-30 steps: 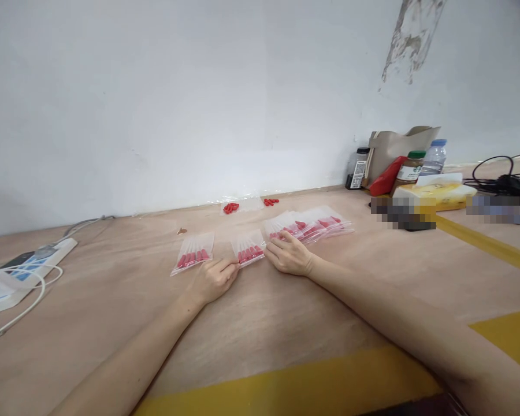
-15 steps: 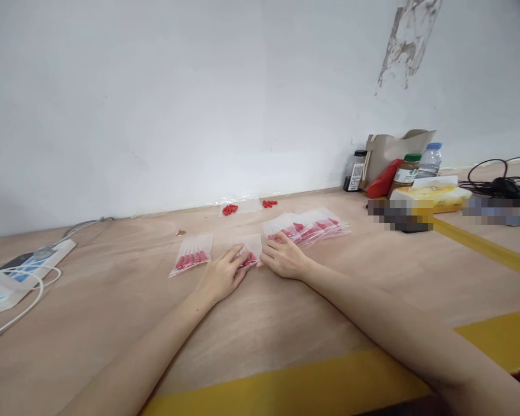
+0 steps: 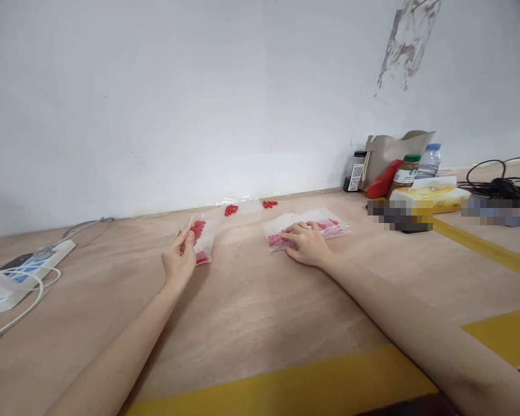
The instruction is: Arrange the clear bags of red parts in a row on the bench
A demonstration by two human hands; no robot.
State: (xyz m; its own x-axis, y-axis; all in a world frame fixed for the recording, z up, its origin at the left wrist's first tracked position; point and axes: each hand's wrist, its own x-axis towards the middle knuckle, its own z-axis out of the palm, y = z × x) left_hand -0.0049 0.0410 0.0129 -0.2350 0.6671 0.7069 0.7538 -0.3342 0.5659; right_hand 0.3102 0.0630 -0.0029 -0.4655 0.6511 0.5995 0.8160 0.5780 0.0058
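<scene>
On the head view I see the left hand [image 3: 179,261] pinching a flat, clear plastic bag of red, elongated pieces [image 3: 205,226] between thumb and fingers; a similar bag [image 3: 203,256] shows just below them. The right hand's [image 3: 307,245] fingers rest, slightly spread, on an overlapping pile of such bags [image 3: 281,223]; I can't tell if they grip any. Two red clusters [image 3: 270,204] lie beyond, between both hands' fingers.

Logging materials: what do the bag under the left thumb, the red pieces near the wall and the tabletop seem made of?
Bag at the left hand: probably thin, slightly shiny plastic film; red shows through.
Red pieces: perhaps plastic, smooth-looking, evenly coloured; too small to be sure.
Tabletop: wood or wood-look covering, faint sheen, streaked brown.
</scene>
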